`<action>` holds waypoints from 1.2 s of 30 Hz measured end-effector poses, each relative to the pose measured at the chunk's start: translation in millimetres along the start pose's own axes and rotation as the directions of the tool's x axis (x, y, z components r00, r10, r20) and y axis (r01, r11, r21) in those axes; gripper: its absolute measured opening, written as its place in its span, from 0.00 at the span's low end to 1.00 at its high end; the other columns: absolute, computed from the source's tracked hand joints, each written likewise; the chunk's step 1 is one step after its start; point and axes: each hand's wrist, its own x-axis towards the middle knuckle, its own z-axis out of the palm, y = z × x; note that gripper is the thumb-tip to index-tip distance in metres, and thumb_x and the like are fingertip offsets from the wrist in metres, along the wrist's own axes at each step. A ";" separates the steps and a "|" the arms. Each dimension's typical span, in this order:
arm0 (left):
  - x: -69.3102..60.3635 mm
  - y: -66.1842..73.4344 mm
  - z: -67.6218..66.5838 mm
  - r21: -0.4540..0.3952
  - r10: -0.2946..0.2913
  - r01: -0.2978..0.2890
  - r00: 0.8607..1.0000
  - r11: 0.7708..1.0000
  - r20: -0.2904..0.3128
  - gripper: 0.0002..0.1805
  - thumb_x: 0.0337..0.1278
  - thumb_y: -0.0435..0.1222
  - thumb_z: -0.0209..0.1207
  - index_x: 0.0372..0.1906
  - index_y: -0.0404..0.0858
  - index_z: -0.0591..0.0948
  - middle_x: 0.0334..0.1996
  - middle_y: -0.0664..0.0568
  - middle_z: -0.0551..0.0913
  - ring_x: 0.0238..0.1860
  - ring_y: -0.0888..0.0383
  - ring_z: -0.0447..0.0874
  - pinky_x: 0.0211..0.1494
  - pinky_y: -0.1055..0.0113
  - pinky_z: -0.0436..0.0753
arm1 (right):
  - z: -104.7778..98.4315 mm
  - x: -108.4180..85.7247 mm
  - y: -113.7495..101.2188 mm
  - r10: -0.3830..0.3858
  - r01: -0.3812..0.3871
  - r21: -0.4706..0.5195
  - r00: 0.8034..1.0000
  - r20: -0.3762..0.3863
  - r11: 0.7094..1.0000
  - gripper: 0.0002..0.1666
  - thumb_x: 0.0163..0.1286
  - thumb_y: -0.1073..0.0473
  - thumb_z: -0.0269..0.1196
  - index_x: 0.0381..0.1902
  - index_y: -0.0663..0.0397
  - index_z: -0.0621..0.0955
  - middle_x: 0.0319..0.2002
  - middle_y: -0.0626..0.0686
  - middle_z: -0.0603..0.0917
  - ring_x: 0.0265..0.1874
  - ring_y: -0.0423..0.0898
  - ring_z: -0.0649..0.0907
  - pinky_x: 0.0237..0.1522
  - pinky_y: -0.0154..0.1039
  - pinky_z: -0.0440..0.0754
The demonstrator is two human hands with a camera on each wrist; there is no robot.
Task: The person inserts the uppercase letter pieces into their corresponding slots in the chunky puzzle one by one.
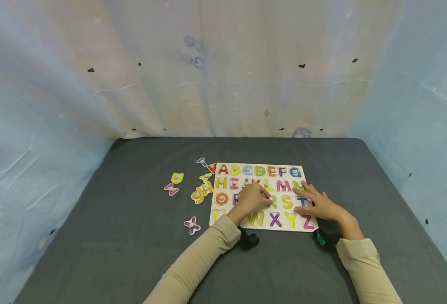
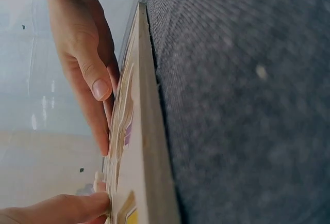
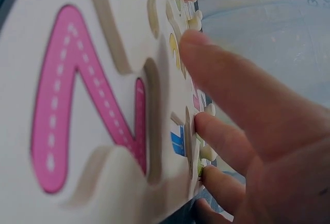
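Left hand: thumb and index fingertip appear to pinch the knob of the green R piece. The R piece lies at the R position in the 3rd row of the puzzle board. Full seating cannot be confirmed; the fingers partly cover it.

Right hand: fingers extended and spread, gripping nothing, fingertips lying over the board's right side near the green N piece and the blue T recess.

Recommended procedure for the step in hand, apparently seating R:
1. Hold the knob vertical and match the outline to its recess.
2. Turn the piece slightly if 1 edge rides high; do not force it.
3. Press evenly until flush, then release.
4. Use the right hand to brace the board against sliding.

Left of the board: 8 loose pieces. The red V is at the board's upper-left edge, the blue T just beyond it, and the purple X near the lower-left corner. Under the board: grey cloth.
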 end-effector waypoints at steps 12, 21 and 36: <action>-8.7 -7.3 -18.5 -0.060 0.058 -0.058 0.998 0.996 0.001 0.11 0.46 0.45 0.71 0.36 0.47 0.90 0.39 0.52 0.87 0.32 0.64 0.77 0.28 0.75 0.68 | 3.3 -4.3 -1.0 0.001 -0.001 0.026 1.000 0.012 1.000 0.49 0.61 0.43 0.66 0.73 0.60 0.60 0.75 0.72 0.43 0.72 0.76 0.39 0.63 0.77 0.30; -13.9 -37.5 -61.8 -0.201 0.072 -0.086 0.994 0.976 -0.076 0.10 0.53 0.41 0.68 0.39 0.42 0.89 0.26 0.48 0.79 0.23 0.63 0.64 0.26 0.73 0.59 | 0.1 -0.2 -5.0 0.000 0.000 0.020 1.000 0.015 1.000 0.50 0.61 0.43 0.65 0.73 0.59 0.59 0.75 0.71 0.43 0.73 0.75 0.39 0.64 0.77 0.30; -29.1 -117.4 -125.8 -0.259 -0.038 -0.020 0.975 0.966 -0.217 0.11 0.54 0.37 0.67 0.40 0.34 0.87 0.11 0.58 0.58 0.14 0.62 0.53 0.21 0.71 0.56 | -0.6 -2.9 -2.6 -0.001 0.001 0.021 1.000 0.015 1.000 0.52 0.60 0.44 0.67 0.73 0.60 0.59 0.75 0.72 0.42 0.73 0.75 0.39 0.63 0.77 0.31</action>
